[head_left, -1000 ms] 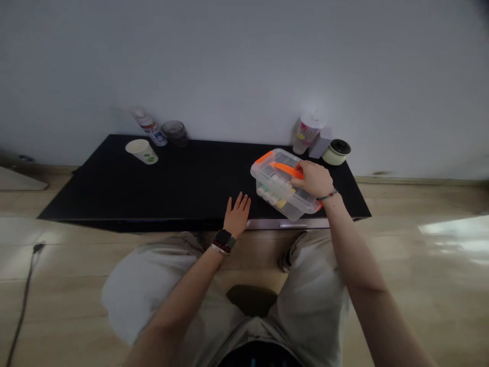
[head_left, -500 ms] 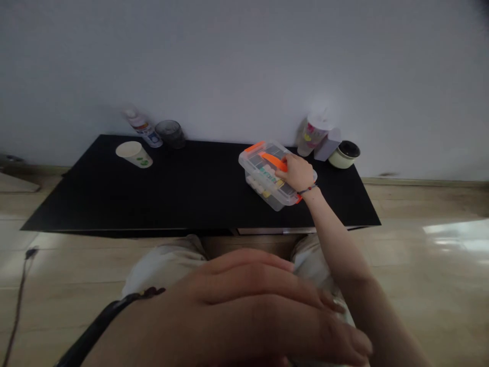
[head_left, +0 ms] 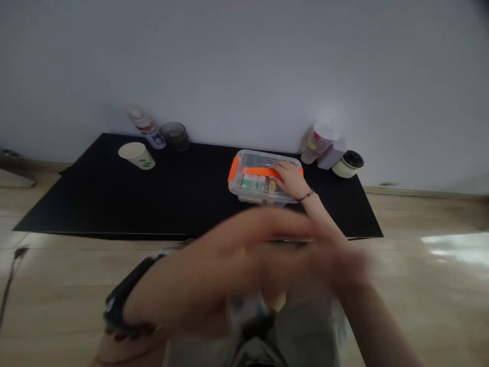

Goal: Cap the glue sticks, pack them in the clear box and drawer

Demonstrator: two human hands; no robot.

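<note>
A clear plastic storage box [head_left: 252,196] with an orange carrying handle [head_left: 257,172] and orange clips stands on the black tabletop. Small bottles and packets show through its lid. My right hand [head_left: 288,178] has its fingers closed over the right part of that handle. Close to the camera is my left hand [head_left: 244,255], large and smeared by motion, with a dark band on its wrist. Its fingers are too blurred to read. Below it a small whitish and teal thing [head_left: 248,308] appears blurred; whether the hand touches it I cannot tell.
To the left on the black table [head_left: 95,199] are a paper cup [head_left: 137,155], a white spray can [head_left: 147,127] and a dark glass [head_left: 174,136]. Right of the box stand a patterned tumbler [head_left: 316,142], a pale carton [head_left: 331,154] and a lidded cream pot [head_left: 347,164].
The box has turned on the table so its long side faces me, my right hand staying on its handle. My left hand has risen and shifted in front of the camera.
</note>
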